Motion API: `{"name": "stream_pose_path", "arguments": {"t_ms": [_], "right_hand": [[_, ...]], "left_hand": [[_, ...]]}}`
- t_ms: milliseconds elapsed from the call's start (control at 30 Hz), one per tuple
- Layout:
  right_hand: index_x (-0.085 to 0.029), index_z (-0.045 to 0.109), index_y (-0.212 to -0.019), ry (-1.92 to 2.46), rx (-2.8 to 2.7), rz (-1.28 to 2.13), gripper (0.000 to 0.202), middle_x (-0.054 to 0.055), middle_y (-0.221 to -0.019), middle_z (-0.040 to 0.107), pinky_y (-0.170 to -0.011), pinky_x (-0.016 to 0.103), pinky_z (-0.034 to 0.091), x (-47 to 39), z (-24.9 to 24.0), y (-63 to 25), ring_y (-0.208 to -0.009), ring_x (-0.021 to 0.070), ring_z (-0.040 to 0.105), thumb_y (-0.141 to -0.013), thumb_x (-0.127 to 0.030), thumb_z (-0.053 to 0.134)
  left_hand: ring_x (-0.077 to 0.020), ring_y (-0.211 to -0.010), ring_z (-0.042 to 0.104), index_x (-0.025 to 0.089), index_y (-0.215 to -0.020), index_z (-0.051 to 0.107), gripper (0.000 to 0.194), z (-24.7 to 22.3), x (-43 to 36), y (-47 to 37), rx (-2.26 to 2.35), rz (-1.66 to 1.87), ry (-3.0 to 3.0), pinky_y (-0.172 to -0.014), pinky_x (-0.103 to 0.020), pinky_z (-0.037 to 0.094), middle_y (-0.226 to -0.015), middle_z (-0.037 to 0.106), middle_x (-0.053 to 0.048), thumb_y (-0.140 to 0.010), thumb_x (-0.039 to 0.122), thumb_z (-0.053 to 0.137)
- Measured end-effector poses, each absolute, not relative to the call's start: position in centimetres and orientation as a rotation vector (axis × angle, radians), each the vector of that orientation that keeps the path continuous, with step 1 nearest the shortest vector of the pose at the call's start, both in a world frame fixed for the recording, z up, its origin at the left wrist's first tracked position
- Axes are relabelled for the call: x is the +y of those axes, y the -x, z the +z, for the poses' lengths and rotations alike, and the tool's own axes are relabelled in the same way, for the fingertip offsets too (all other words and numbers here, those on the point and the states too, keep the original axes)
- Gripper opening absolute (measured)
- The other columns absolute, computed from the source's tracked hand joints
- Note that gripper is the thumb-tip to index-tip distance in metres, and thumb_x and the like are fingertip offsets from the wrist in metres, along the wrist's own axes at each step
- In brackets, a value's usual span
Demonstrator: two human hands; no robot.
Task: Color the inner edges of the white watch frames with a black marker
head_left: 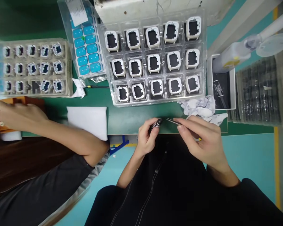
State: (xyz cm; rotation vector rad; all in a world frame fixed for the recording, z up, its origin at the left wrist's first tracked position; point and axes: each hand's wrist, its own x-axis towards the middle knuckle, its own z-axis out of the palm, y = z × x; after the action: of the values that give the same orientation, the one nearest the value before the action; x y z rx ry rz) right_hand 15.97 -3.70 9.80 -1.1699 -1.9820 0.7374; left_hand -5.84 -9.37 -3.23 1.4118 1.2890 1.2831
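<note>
Fifteen frames (pixel 149 63) at 12 o'clock; your left hand (pixel 146 138) grips black cylinder (pixel 156 123), right hand (pixel 204 138) pinches metal tool (pixel 173 121); looks mid-step.

Cannot read any word, brand, number or sign anywhere. Can only spot a white label (pixel 77 12) on the clear bag (pixel 64 19) of blue pieces, bearing faint grey print too small and blurred to decipher. Can find pale markings on the dark barrel (pixel 156 123) held over the worktop's (pixel 127 121) near edge, likewise too tiny to spell out. Can pick out a yellow mark (pixel 231 62) on the bottle (pixel 226 56) at right, and white marks (pixel 218 89) inside the open box (pixel 233 94), without recognising any letters.
</note>
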Motion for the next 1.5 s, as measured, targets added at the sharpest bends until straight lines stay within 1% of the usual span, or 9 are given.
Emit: {"name": "stream_pose_path", "arguments": {"t_ms": [100,267,367,500,733,933,1167,1333,1500], "right_hand": [[-0.027,0.086,-0.135,1.17,-1.973,0.754,0.029,0.0,-0.089,0.077,-0.058,0.029,0.053,-3.8,9.7,-15.9,-0.062,0.0119,0.062,-0.111,-0.015,0.075],[-0.03,0.087,-0.134,1.198,-1.961,0.752,0.028,0.001,-0.086,0.076,-0.057,0.031,0.055,-3.7,9.8,-16.0,-0.063,0.0144,0.063,-0.112,-0.02,0.074],[-0.03,0.088,-0.133,1.194,-1.963,0.746,0.028,0.001,-0.087,0.077,-0.057,0.031,0.055,-3.6,10.0,-16.0,-0.063,0.0144,0.064,-0.112,-0.019,0.074],[-0.031,0.088,-0.132,1.185,-1.958,0.753,0.029,0.0,-0.086,0.076,-0.058,0.031,0.055,-3.6,10.1,-16.1,-0.064,0.0145,0.066,-0.111,-0.017,0.074],[-0.031,0.089,-0.129,1.192,-1.974,0.728,0.026,0.0,-0.085,0.078,-0.059,0.031,0.057,-3.6,10.0,-16.3,-0.065,0.0152,0.068,-0.111,-0.019,0.075],[-0.03,0.088,-0.127,1.192,-2.003,0.726,0.023,0.0,-0.084,0.077,-0.055,0.031,0.055,-3.5,10.2,-16.7,-0.059,0.0136,0.063,-0.112,-0.02,0.074],[-0.03,0.088,-0.12,1.205,-2.018,0.75,0.019,0.0,-0.081,0.076,-0.056,0.033,0.053,-3.5,10.3,-17.1,-0.06,0.0144,0.063,-0.112,-0.022,0.073],[-0.03,0.088,-0.118,1.175,-2.023,0.728,0.019,-0.002,-0.079,0.073,-0.056,0.033,0.051,-3.5,10.1,-17.2,-0.061,0.0145,0.063,-0.11,-0.019,0.075],[-0.031,0.088,-0.117,1.185,-2.042,0.674,0.019,-0.002,-0.077,0.073,-0.056,0.033,0.051,-3.4,10.2,-17.2,-0.061,0.0154,0.063,-0.111,-0.02,0.073]], "left_hand": [[-0.0193,-0.087,0.071,0.024,-0.139,0.075,0.038,-2.4,-9.0,5.6,1.233,1.373,-1.371,-0.085,-0.035,0.058,-0.103,0.08,-0.006,-0.123,0.055,0.059],[-0.0187,-0.086,0.07,0.024,-0.138,0.076,0.032,-1.8,-8.7,5.5,1.21,1.405,-1.386,-0.08,-0.034,0.057,-0.101,0.079,-0.006,-0.124,0.048,0.06],[-0.0173,-0.084,0.068,0.025,-0.139,0.076,0.029,-1.7,-8.6,5.5,1.19,1.416,-1.398,-0.078,-0.032,0.055,-0.101,0.078,-0.005,-0.123,0.045,0.062],[-0.0161,-0.08,0.065,0.026,-0.14,0.077,0.027,-1.4,-8.5,5.5,1.192,1.418,-1.419,-0.075,-0.03,0.052,-0.098,0.076,-0.003,-0.123,0.043,0.065],[-0.0165,-0.08,0.068,0.024,-0.136,0.079,0.026,-0.7,-8.1,5.5,1.237,1.405,-1.526,-0.074,-0.029,0.055,-0.099,0.08,-0.004,-0.122,0.042,0.065],[-0.017,-0.081,0.069,0.024,-0.135,0.08,0.024,-0.5,-7.9,5.4,1.219,1.433,-1.55,-0.074,-0.029,0.056,-0.099,0.082,-0.004,-0.121,0.039,0.068],[-0.0184,-0.084,0.073,0.025,-0.137,0.08,0.023,-0.4,-7.8,5.4,1.195,1.435,-1.551,-0.077,-0.031,0.058,-0.103,0.084,-0.006,-0.119,0.035,0.071],[-0.019,-0.091,0.076,0.025,-0.139,0.079,0.023,-0.5,-7.7,5.4,1.161,1.456,-1.551,-0.079,-0.031,0.059,-0.117,0.088,-0.009,-0.118,0.03,0.073],[-0.0192,-0.092,0.077,0.025,-0.14,0.079,0.024,-0.6,-7.7,5.4,1.159,1.452,-1.547,-0.08,-0.032,0.06,-0.118,0.087,-0.009,-0.117,0.03,0.074]]}}
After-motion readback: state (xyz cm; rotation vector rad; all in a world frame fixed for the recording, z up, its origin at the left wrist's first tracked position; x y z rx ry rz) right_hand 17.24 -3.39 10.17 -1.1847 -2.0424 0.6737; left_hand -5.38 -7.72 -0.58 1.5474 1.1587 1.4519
